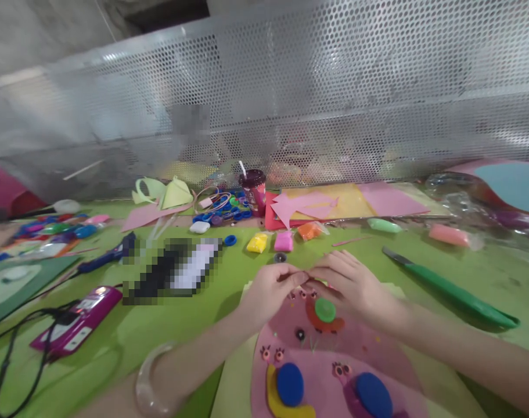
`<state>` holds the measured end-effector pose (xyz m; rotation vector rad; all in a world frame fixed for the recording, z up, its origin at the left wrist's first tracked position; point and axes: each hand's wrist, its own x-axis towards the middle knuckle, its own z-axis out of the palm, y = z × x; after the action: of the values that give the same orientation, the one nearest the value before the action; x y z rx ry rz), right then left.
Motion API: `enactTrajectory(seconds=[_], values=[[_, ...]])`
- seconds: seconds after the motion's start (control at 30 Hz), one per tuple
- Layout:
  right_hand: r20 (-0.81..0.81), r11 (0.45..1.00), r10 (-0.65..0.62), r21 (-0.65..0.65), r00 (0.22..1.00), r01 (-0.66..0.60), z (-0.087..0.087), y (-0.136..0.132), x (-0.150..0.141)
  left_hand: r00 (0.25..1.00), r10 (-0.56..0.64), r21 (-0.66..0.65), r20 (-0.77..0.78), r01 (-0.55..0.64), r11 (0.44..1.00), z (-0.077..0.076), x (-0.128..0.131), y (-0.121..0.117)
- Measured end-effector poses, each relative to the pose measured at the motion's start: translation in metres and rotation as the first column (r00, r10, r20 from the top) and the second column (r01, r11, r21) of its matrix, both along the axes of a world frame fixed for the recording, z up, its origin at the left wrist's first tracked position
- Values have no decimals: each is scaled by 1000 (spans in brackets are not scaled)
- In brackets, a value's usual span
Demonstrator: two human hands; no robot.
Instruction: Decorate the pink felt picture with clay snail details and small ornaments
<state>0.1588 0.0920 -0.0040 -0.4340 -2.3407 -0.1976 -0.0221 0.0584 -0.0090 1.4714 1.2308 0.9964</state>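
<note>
Both left hand (267, 293) and right hand (357, 290) meet, curled, in my head view (gripping anything? I can't tell) at the far edge of the pink snail collage (314, 374), likely light, bendable, best held by its rim.

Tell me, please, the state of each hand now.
Left hand: fingers curled; whether it holds something cannot be told.
Right hand: fingers bent, tips close to the left hand's; any grip is hidden.

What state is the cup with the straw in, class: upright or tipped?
Upright. The cup has its dark lid on top, with the white straw pointing upward.
</note>
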Motion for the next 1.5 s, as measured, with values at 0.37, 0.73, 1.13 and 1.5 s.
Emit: enactTrajectory(seconds=[0.37,0.73,1.13,1.5], values=[[-156,993,74,-75,985,-86,6,-5,-3,996,62,-20,59,-61,998,6,5,-12],[-245,984,22,-165,969,-64,12,-6,-4,985,107,14,137,-110,994,10,1,-12],[-282,940,103,-287,954,-187,2,-8,-5,932,34,-71,361,-9,997,0,2,-9],[-265,930,46,-340,963,-138,-2,-3,-2,916,81,-79,392,-54,995,4,-1,-6]])
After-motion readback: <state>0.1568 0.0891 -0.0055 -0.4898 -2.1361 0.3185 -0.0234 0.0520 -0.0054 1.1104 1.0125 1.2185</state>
